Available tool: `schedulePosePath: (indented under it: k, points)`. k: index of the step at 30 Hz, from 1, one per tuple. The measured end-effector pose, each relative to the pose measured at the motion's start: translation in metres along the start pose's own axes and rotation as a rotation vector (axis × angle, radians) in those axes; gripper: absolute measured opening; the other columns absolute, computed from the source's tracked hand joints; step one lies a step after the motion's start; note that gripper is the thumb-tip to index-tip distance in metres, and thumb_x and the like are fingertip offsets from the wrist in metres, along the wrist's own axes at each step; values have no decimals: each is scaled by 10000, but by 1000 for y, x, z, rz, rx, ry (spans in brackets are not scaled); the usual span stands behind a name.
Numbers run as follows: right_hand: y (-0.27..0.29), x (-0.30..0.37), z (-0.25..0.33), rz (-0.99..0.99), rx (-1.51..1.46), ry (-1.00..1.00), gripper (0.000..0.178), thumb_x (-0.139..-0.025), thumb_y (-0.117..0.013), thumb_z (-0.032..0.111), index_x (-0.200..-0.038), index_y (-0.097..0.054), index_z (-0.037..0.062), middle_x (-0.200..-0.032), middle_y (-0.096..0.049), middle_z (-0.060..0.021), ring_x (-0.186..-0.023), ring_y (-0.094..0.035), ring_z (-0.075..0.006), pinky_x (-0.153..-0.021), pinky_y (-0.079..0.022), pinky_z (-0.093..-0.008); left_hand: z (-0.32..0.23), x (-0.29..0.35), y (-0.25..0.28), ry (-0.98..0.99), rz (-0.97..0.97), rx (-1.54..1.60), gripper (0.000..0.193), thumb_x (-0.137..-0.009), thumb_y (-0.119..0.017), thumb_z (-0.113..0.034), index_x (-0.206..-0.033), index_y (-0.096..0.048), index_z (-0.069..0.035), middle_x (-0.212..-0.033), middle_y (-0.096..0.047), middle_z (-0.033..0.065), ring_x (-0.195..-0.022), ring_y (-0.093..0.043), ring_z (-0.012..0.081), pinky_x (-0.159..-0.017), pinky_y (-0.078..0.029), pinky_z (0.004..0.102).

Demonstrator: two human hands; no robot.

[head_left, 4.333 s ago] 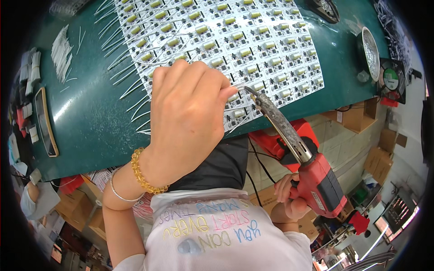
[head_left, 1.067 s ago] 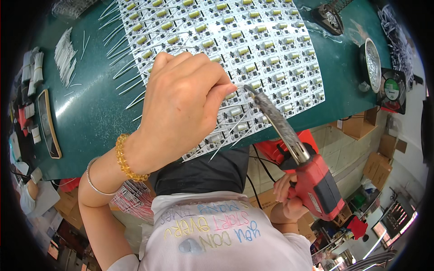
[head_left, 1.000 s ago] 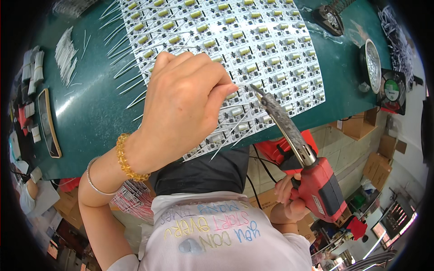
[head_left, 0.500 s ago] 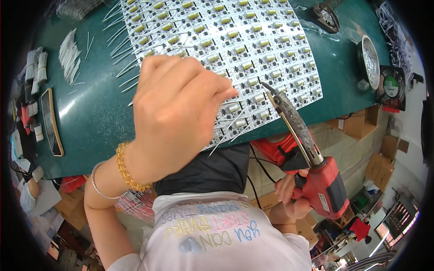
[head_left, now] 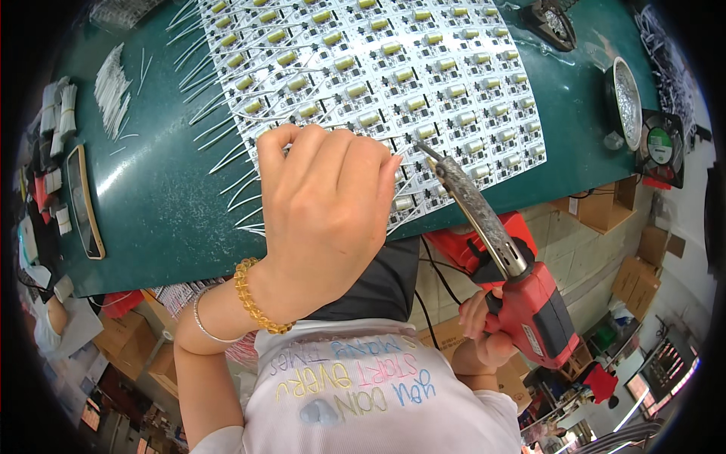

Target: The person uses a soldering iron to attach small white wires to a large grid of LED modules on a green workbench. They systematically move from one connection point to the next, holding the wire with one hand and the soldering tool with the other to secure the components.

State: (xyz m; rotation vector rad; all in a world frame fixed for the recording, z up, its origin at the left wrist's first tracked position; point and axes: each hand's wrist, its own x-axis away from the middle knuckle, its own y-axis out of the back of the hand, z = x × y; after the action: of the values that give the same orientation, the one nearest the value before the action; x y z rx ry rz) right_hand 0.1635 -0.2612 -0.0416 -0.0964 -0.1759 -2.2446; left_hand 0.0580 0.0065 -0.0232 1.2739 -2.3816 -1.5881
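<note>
- Gripping the red-and-black soldering gun point(head_left: 538, 314), your right hand point(head_left: 484, 333) had its fingers wrapped around the handle near the trigger.
- Gun barrel ran forward and leftward from that hand; its dark tip point(head_left: 429, 149) sat just right of your left thumb, over the circuit-board sheet point(head_left: 454, 102). Couldn't tell if the tip touched it.
- Your left hand point(head_left: 325, 204), back up and knuckles bent, was over the near part of the sheet, thumb drawn in narrow against the index finger. Fingertips mostly hidden; couldn't tell whether a wire was pinched there.
- Sheet lay on the green table point(head_left: 151, 227), under your left hand and stretching ahead and right of it. White wires point(head_left: 219, 136) stuck out past its left edge, left of and beyond that hand.
- Handling, judged: gun looked stiff and moderately heavy; safest hold was the plastic handle, barrel and tip being probably hot.
- Sheet looked thin, light and slightly bendy, its small parts fragile; best held by the rim.
- Wires seemed light, soft, maybe slippery; best pinched close to the end, clear of the tip.
- Around: loose wire pile point(head_left: 112, 91) and phone point(head_left: 85, 200) left of your left hand; metal dish point(head_left: 626, 102) beyond your right hand, further right.
</note>
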Motion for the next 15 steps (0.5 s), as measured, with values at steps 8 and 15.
schedulePosePath:
  k: [8,15]
  points:
    - [18,17,-5,-15,357,-193,255,-731,-636,88,-986,-644,80,-922,-602,-118,-836,-565,-330,-704,-442,-377,-2,-3,1,12,18,10,150,-741,-734,-15,-743,-599,-82,-643,-544,8,-618,-507,187,-752,-360,343]
    - [27,18,-14,99,279,-111,466,-803,-606,320,-1158,-530,27,-850,-544,-41,-742,-534,-215,-665,-428,-311,-3,-2,1,28,20,3,154,-740,-732,-20,-735,-593,-87,-634,-535,2,-616,-502,186,-761,-360,348]
